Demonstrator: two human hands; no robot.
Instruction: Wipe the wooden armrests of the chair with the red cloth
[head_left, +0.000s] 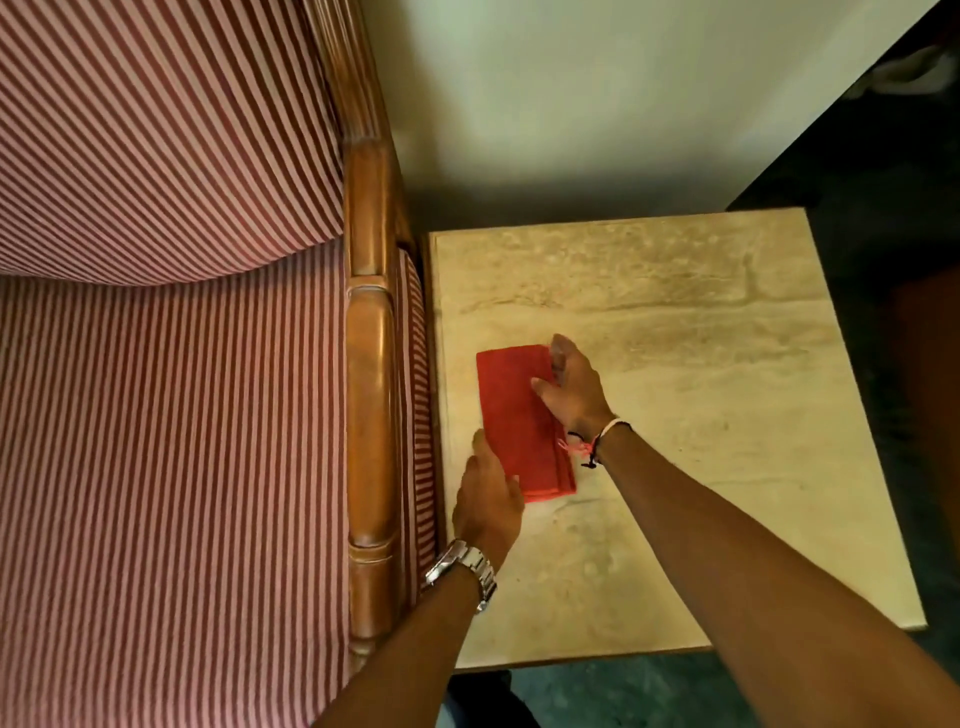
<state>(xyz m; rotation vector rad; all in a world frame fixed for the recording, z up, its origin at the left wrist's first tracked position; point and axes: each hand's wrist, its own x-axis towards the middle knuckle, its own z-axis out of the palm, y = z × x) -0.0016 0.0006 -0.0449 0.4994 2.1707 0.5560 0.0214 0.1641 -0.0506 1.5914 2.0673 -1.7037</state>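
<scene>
Red cloth, folded, is being pinned on the counter under both flat, unclosed hands' grip, the wooden armrest being left unwiped.

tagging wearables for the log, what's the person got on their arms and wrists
Both forearms are bare, with no sleeves in view. The left hand has a silver metal link watch on its wrist. The right hand has thin cord bracelets at the wrist: white, black and pink-red strands, with loose ends hanging.
</scene>
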